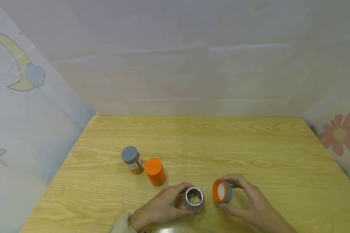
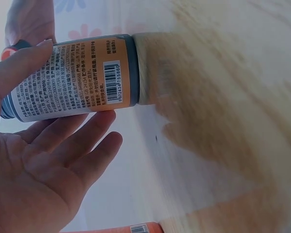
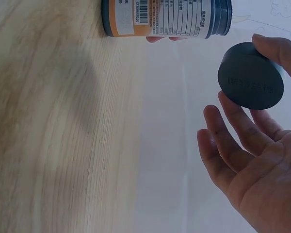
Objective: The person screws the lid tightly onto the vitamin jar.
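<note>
My left hand (image 1: 163, 206) holds an uncapped jar (image 1: 189, 207) between thumb and fingers. Foil remnants line its rim, and pale yellowish pieces lie inside. In the left wrist view, the jar (image 2: 82, 80) has a white and orange label with a barcode, and its base appears to meet the tabletop. To its right, my right hand (image 1: 246, 197) pinches a grey cap (image 1: 228, 192) with an orange inside and white liner. The cap is tilted, its inside facing the jar, apart from it. The right wrist view shows raised lettering on the cap's top (image 3: 252, 80).
A clear jar with a grey lid (image 1: 130, 154) and an orange-lidded jar (image 1: 154, 170) stand side by side, left of and beyond my left hand. The wood-grain table (image 1: 221, 139) is bordered by a pale backdrop (image 1: 192, 77) at the back and sides.
</note>
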Demonstrator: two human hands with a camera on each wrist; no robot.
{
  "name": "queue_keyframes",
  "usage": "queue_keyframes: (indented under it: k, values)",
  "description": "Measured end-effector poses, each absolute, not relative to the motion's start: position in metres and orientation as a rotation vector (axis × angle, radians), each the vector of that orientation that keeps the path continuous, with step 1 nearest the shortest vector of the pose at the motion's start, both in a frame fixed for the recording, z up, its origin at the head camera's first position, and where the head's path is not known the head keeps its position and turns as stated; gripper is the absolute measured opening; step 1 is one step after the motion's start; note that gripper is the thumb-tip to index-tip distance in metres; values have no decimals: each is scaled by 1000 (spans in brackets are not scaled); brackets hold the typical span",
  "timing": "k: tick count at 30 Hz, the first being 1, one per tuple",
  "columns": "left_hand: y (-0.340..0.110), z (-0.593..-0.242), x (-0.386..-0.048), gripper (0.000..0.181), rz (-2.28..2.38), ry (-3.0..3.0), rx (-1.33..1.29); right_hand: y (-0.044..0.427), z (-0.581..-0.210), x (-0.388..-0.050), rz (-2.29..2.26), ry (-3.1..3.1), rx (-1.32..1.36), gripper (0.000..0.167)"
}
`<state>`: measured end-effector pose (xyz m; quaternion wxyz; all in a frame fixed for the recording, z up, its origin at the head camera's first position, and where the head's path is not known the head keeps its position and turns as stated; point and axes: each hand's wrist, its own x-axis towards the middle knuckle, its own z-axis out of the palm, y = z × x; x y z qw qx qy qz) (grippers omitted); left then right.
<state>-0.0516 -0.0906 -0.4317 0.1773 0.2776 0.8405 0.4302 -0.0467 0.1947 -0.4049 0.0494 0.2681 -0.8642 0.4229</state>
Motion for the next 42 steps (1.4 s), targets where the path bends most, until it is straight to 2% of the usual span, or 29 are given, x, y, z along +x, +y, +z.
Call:
queue_keyframes:
  k: [17,27,42]
  values:
    - [-85,-430,-54,57,1169,2359,767,186,-397,-47,1303,-2683,871,65]
    - [-82,-428,-55,56,1176,2338,763,182,-398,-50,1374,-2603,1016,65]
    - [-79,-426,-55,57,1130,2392,811,170,-392,-51,1357,-2681,988,57]
